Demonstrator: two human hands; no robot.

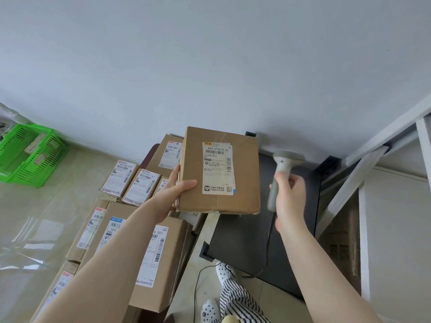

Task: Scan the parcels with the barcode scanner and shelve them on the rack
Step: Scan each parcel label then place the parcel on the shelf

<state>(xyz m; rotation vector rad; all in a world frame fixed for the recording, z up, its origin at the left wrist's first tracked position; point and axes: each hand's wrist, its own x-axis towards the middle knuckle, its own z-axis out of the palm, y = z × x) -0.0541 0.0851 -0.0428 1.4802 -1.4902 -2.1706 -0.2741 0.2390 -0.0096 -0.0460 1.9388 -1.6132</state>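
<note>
Brown cardboard parcel [219,171], rectangular with a white shipping label [218,169] facing up, is held in the air above the dark table [245,241]. It looks stiff and fairly light, best gripped by its edges, label unobstructed. The left hand [173,194] grips its left edge, thumb on top, fingers beneath. The right hand [290,197] is wrapped around the handle of a pale grey barcode scanner [283,166] just beside it. More labelled boxes [130,241] crowd the floor, and a white metal rack [377,159] stands at right.
</note>
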